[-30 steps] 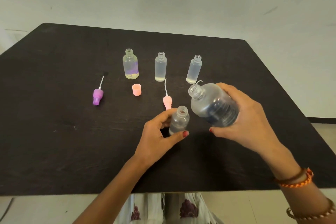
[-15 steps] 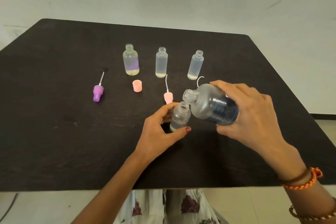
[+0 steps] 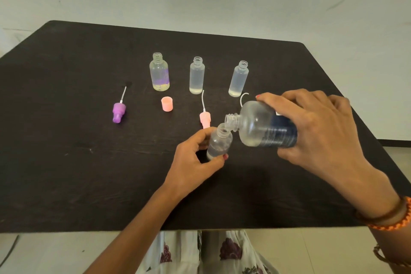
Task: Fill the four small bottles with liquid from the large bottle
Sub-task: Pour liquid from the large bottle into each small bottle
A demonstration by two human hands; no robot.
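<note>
From the head camera, we are on the pouring step: our right hand (image 3: 315, 131) wraps the tilted large bottle (image 3: 262, 125), its mouth just above the small bottle (image 3: 219, 143) pinched by our left hand (image 3: 195, 162). Three more bottles stand at twelve o'clock. Next we should probably tip further, keeping the mouths aligned.

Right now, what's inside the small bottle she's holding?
The small bottle in the left hand shows a shallow clear layer at its bottom; the thumb hides part of it. No stream from the large bottle is discernible.
</note>
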